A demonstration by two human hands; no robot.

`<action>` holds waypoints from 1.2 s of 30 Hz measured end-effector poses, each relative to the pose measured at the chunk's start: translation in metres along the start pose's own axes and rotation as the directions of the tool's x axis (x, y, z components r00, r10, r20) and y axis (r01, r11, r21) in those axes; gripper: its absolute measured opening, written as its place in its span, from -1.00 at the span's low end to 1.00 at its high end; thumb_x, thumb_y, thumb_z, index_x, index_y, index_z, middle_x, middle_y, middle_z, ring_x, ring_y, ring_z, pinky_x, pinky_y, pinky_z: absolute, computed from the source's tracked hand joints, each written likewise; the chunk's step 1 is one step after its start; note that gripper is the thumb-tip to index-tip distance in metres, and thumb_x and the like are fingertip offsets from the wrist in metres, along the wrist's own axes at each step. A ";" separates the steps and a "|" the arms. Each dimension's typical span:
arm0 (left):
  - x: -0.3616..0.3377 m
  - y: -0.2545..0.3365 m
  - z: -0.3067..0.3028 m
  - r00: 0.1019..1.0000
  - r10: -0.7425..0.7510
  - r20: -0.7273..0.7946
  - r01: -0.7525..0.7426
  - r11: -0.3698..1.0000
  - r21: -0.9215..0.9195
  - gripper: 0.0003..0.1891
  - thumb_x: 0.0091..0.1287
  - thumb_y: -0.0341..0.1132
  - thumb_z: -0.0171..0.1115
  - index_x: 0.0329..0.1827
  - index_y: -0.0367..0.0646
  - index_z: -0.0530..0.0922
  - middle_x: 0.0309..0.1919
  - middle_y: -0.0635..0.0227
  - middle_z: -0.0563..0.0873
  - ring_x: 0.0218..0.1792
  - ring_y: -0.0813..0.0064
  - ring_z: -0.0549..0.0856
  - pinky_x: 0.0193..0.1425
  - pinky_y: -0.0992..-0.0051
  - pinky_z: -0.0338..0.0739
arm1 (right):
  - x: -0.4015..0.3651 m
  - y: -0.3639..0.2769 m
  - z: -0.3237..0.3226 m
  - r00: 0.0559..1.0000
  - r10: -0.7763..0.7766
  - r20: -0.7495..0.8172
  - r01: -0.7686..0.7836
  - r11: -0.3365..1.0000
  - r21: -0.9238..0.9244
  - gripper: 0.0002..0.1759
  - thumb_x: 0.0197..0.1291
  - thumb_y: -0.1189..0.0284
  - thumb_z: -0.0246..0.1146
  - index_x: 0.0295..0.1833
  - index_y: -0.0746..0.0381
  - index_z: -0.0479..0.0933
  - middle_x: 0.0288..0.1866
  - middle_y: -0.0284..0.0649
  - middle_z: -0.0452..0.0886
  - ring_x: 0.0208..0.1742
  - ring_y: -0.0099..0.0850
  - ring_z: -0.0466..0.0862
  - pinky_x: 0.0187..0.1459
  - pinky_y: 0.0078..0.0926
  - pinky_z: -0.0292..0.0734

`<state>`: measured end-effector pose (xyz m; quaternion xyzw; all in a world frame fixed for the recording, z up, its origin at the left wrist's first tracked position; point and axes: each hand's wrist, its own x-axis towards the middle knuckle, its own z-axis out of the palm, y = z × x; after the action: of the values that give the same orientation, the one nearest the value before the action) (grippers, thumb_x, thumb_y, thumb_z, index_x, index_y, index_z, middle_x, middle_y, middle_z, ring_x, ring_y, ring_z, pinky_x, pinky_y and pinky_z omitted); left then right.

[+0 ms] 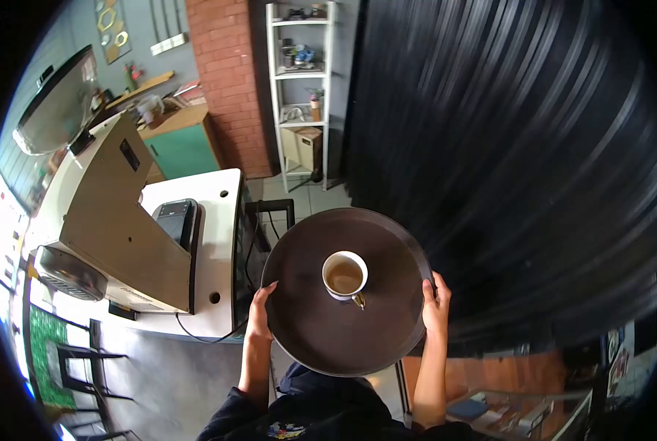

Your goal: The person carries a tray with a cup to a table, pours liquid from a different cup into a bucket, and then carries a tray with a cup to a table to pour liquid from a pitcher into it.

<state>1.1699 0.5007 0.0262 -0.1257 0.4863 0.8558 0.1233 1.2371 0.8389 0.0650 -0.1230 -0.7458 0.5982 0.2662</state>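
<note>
Holding the brown tray (306,327) is our step, left hand (259,314) and right hand (436,307) grasping opposite edges, the cup (345,260) upright near its middle, so we judge any move calls for levelness.

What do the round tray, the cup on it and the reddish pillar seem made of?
Tray: probably plastic, matte dark brown; its surface looks dull and even.
Cup: likely glazed ceramic, white and smooth; its handle looks gold-coloured, perhaps only a coating.
Pillar: apparently brick, rough and reddish, with visible joints, though it could be facing.
</note>
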 end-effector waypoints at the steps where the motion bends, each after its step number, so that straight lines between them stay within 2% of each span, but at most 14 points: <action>1: 0.029 -0.022 -0.016 0.999 0.035 -0.016 -0.036 0.999 -0.025 -0.56 0.20 -0.18 0.25 0.11 -0.17 0.52 -0.01 0.26 0.63 0.01 0.34 0.61 0.12 0.40 0.49 | 0.020 0.006 0.003 0.999 -0.011 0.033 0.011 1.000 0.005 -0.76 0.36 0.58 0.06 0.07 0.41 0.49 -0.12 -0.22 0.63 -0.11 -0.52 0.54 0.01 -0.56 0.41; 3: 0.052 -0.024 -0.006 0.995 0.082 -0.050 -0.085 0.994 -0.062 -0.61 0.23 -0.21 0.21 0.09 -0.16 0.53 -0.06 0.29 0.65 -0.04 0.36 0.63 0.07 0.41 0.52 | 0.058 0.017 0.011 0.996 0.004 0.086 -0.007 0.999 0.043 -0.75 0.35 0.57 0.07 0.09 0.41 0.49 -0.08 -0.20 0.63 -0.09 -0.50 0.55 0.03 -0.56 0.41; 5: 0.053 0.008 0.034 0.996 -0.084 -0.023 0.071 0.934 -0.351 -0.65 0.28 -0.19 0.15 0.07 -0.14 0.54 -0.11 0.31 0.68 -0.09 0.41 0.64 0.04 0.42 0.53 | 0.092 0.030 0.022 0.993 0.005 0.122 -0.013 0.998 0.065 -0.74 0.35 0.56 0.08 0.09 0.42 0.49 -0.07 -0.18 0.63 -0.08 -0.49 0.55 0.03 -0.55 0.41; 9: 0.109 0.020 0.058 0.996 -0.034 -0.084 -0.002 0.918 -0.396 -0.66 0.30 -0.20 0.12 0.08 -0.15 0.54 -0.09 0.31 0.67 -0.08 0.39 0.64 0.05 0.40 0.53 | 0.161 0.053 0.051 0.987 0.072 0.145 -0.085 0.992 0.089 -0.73 0.37 0.57 0.05 0.12 0.44 0.48 -0.05 -0.23 0.63 -0.04 -0.55 0.54 0.09 -0.62 0.37; 11: 0.137 0.030 0.067 1.000 0.003 -0.008 -0.006 0.915 -0.403 -0.66 0.32 -0.21 0.10 0.09 -0.15 0.53 -0.07 0.32 0.67 -0.07 0.39 0.64 0.05 0.39 0.53 | 0.195 0.077 0.067 0.991 0.062 0.122 -0.075 0.992 0.100 -0.71 0.38 0.55 0.06 0.13 0.46 0.47 -0.03 -0.22 0.61 -0.01 -0.55 0.53 0.10 -0.61 0.36; 13: 0.169 0.048 0.094 0.997 0.065 -0.046 -0.077 0.919 -0.387 -0.66 0.34 -0.20 0.09 0.11 -0.15 0.51 -0.07 0.33 0.66 -0.07 0.40 0.64 0.03 0.39 0.54 | 0.233 0.080 0.083 0.996 0.010 0.088 -0.009 1.000 -0.012 -0.70 0.37 0.54 0.08 0.13 0.47 0.46 -0.01 -0.23 0.60 0.00 -0.55 0.52 0.11 -0.62 0.35; 14: 0.187 0.051 0.095 0.993 0.086 -0.083 -0.111 0.923 -0.369 -0.65 0.35 -0.19 0.09 0.12 -0.16 0.50 -0.06 0.32 0.66 -0.07 0.42 0.65 0.02 0.41 0.55 | 0.250 0.089 0.092 0.993 -0.005 0.122 -0.002 0.998 0.058 -0.68 0.37 0.52 0.12 0.15 0.48 0.44 0.00 -0.24 0.59 0.00 -0.55 0.52 0.11 -0.60 0.36; 18: 0.254 0.065 0.105 0.981 0.141 -0.133 -0.174 0.945 -0.277 -0.68 0.43 -0.23 0.04 0.16 -0.17 0.47 -0.06 0.32 0.65 -0.08 0.47 0.65 -0.07 0.49 0.57 | 0.323 0.094 0.128 0.990 0.008 0.140 -0.009 1.000 0.009 -0.66 0.37 0.49 0.13 0.16 0.48 0.43 0.00 -0.21 0.59 0.00 -0.54 0.52 0.10 -0.59 0.37; 20: 0.271 0.088 0.120 0.972 0.135 -0.191 -0.176 0.960 -0.218 -0.69 0.47 -0.28 -0.01 0.20 -0.19 0.45 -0.08 0.35 0.64 -0.12 0.52 0.64 -0.10 0.52 0.57 | 0.348 0.089 0.146 0.983 -0.014 0.181 0.022 0.999 -0.046 -0.53 0.40 0.29 0.11 0.19 0.49 0.41 0.08 0.02 0.57 0.08 -0.31 0.53 0.17 -0.36 0.36; 23: 0.308 0.095 0.114 0.950 0.173 -0.261 -0.214 0.967 -0.137 -0.66 0.47 -0.26 0.03 0.22 -0.19 0.44 -0.08 0.36 0.63 -0.12 0.55 0.63 -0.09 0.52 0.56 | 0.384 0.103 0.179 0.989 0.029 0.146 -0.027 1.000 -0.012 -0.53 0.40 0.29 0.11 0.18 0.49 0.42 0.03 -0.02 0.59 0.04 -0.35 0.54 0.14 -0.40 0.37; 24: 0.316 0.102 0.120 0.914 0.159 -0.374 -0.203 0.976 -0.081 -0.65 0.47 -0.24 0.04 0.24 -0.20 0.43 -0.06 0.36 0.63 -0.10 0.57 0.63 -0.07 0.54 0.54 | 0.401 0.090 0.188 0.968 -0.020 0.252 0.001 0.997 0.074 -0.54 0.41 0.27 0.10 0.14 0.49 0.44 0.00 -0.05 0.60 0.03 -0.37 0.54 0.11 -0.42 0.38; 27: 0.347 0.117 0.123 0.936 0.183 -0.302 -0.218 0.972 -0.087 -0.63 0.49 -0.22 0.02 0.26 -0.22 0.42 -0.03 0.34 0.62 -0.07 0.56 0.62 -0.03 0.54 0.54 | 0.445 0.102 0.216 0.945 -0.019 0.326 0.000 0.998 0.058 -0.57 0.41 0.28 0.10 0.12 0.47 0.45 -0.05 -0.10 0.60 -0.01 -0.41 0.54 0.07 -0.45 0.39; 31: 0.393 0.126 0.115 0.875 0.205 -0.439 -0.247 0.968 -0.039 -0.62 0.51 -0.20 -0.04 0.27 -0.23 0.41 0.04 0.27 0.61 -0.01 0.50 0.62 0.01 0.52 0.54 | 0.493 0.113 0.269 0.918 -0.084 0.388 0.032 0.990 0.139 -0.60 0.41 0.29 0.10 0.11 0.44 0.46 -0.08 -0.16 0.60 -0.05 -0.45 0.53 0.03 -0.48 0.38; 36: 0.447 0.147 0.106 0.859 0.239 -0.452 -0.285 0.958 -0.035 -0.58 0.52 -0.17 -0.04 0.30 -0.24 0.38 0.09 0.24 0.59 0.08 0.45 0.59 0.15 0.48 0.48 | 0.557 0.135 0.345 0.847 -0.101 0.521 0.018 0.986 0.163 -0.64 0.41 0.35 0.08 0.12 0.41 0.46 -0.08 -0.21 0.60 -0.02 -0.49 0.51 0.08 -0.51 0.36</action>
<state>0.6915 0.5584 0.0466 -0.2559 0.4704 0.8367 -0.1148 0.5694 0.8678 0.0256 0.0897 -0.7458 0.6554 0.0783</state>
